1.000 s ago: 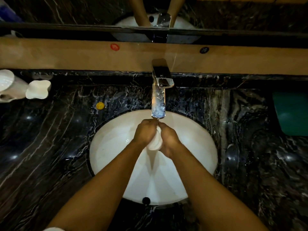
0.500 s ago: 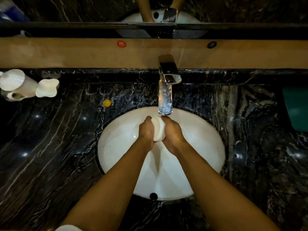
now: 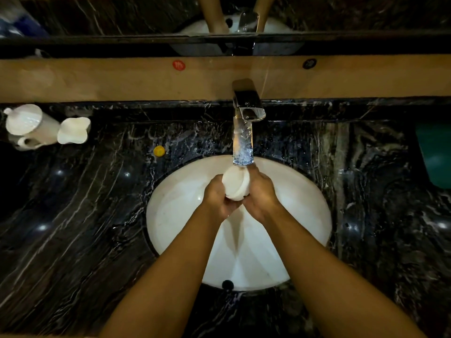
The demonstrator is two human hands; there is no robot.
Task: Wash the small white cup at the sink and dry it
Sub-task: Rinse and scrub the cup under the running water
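Both hands hold the small white cup [image 3: 236,183] between them, over the far part of the white sink [image 3: 180,215]. The left hand [image 3: 218,198] presses on the left side of the cup with its fingers curled around it, and the right hand [image 3: 262,193] closes on the right side in the same way; the fingertips are mostly hidden under the cup. The cup is tilted, with its rim toward the faucet [image 3: 247,111], and it is directly under the stream of water [image 3: 242,147] that falls from the spout. The water touches the top of the cup.

The sink is set in a dark marble counter [image 3: 73,228]. At the left edge of the counter, near the far side, stand two white vessels: one pitcher with a lid [image 3: 26,125] and one small white jug [image 3: 73,130] just beside it. One small yellow object [image 3: 159,151] lies on the counter between the jug and the sink. At the right edge there is one green object [image 3: 435,154], only partly in view. One dark drain hole [image 3: 227,284] shows at the near wall of the sink.
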